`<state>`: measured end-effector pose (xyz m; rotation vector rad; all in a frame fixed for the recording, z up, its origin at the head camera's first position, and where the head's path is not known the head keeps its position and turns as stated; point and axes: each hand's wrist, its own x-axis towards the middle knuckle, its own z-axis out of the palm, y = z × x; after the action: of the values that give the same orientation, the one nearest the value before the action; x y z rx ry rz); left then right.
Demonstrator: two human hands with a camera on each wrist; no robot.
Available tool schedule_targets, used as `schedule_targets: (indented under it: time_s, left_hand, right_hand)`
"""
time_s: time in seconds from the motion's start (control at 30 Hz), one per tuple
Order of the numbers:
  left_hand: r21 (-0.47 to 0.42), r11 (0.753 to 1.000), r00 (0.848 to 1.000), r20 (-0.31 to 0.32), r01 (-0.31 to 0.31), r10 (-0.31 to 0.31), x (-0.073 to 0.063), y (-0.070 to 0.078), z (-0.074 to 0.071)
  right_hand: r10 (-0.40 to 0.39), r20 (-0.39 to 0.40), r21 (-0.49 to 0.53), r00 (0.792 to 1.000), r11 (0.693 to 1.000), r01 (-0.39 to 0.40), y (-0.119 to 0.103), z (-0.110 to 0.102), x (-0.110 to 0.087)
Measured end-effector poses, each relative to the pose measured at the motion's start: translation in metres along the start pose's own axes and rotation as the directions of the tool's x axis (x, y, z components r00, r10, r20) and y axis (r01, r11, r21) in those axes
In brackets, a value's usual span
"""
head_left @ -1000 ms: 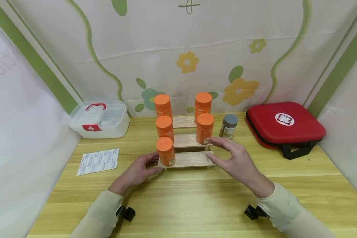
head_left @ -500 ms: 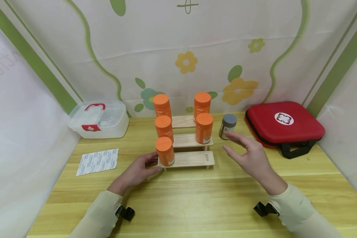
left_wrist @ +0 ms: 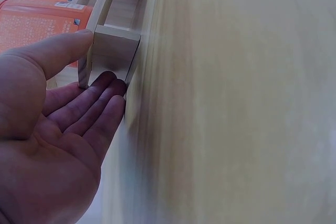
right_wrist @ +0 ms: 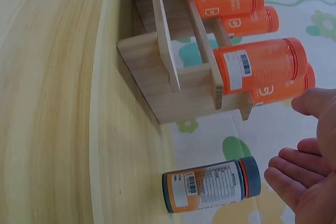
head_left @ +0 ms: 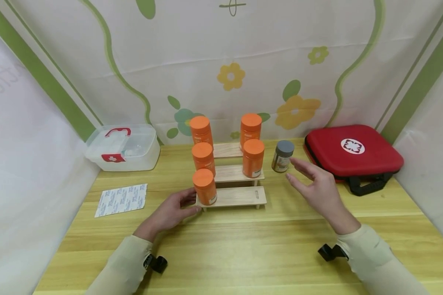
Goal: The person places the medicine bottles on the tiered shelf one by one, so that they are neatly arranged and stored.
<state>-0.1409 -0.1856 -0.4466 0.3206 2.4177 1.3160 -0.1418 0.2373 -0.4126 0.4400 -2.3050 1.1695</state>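
Observation:
A three-step wooden display rack [head_left: 240,196] stands mid-table and bears several orange-lidded bottles. One orange bottle [head_left: 205,188] sits at the left of the lowest step; the right end of that step is bare. My left hand [head_left: 173,211] holds the rack's lower left end, thumb at the front corner, fingers by the end leg [left_wrist: 113,51]. Beside the rack on the right, a grey-capped bottle [head_left: 282,156] stands upright on the table. My right hand [head_left: 317,188] hovers just right of it, thumb and fingers apart, holding nothing; a gap shows in the right wrist view.
A clear first-aid box [head_left: 140,151] with a red handle stands at the back left. In front of it lies a white printed sheet [head_left: 122,200]. A red first-aid case [head_left: 354,153] with a black handle lies at the back right. A patterned cloth [head_left: 192,37] hangs behind.
My right hand has moved right, from the orange bottle on the middle step's right end to beside the grey-capped bottle. My left hand has stayed at the rack.

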Motion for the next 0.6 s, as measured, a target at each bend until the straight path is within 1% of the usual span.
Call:
schedule_targets:
  time_s: [0.07, 0.13, 0.3, 0.47, 0.6]
  left_hand:
    - [-0.001, 1.0, 1.0, 0.002, 0.002, -0.002, 0.0, 0.0, 0.0]
    - [-0.001, 1.0, 1.0, 0.001, 0.004, -0.004, 0.0, 0.0, 0.0]
    - [0.0, 1.0, 1.0, 0.006, -0.003, 0.003, 0.0, 0.0, -0.001]
    - [-0.001, 1.0, 1.0, 0.007, -0.015, 0.015, 0.0, -0.001, -0.001]
    - [-0.008, 1.0, 1.0, 0.01, -0.017, 0.017, 0.001, -0.002, 0.0]
  right_hand:
    - [0.049, 0.012, -0.005, 0.999, 0.999, -0.049, 0.003, -0.001, 0.002]
    - [0.11, 0.027, 0.01, 0.994, 0.994, -0.11, 0.005, -0.002, 0.004]
    - [0.229, 0.054, 0.04, 0.972, 0.972, -0.232, 0.014, -0.003, 0.011]
    - [0.299, 0.065, 0.032, 0.952, 0.953, -0.301, 0.028, -0.003, 0.017]
    - [0.33, 0.071, 0.015, 0.941, 0.943, -0.332, 0.039, -0.002, 0.022]
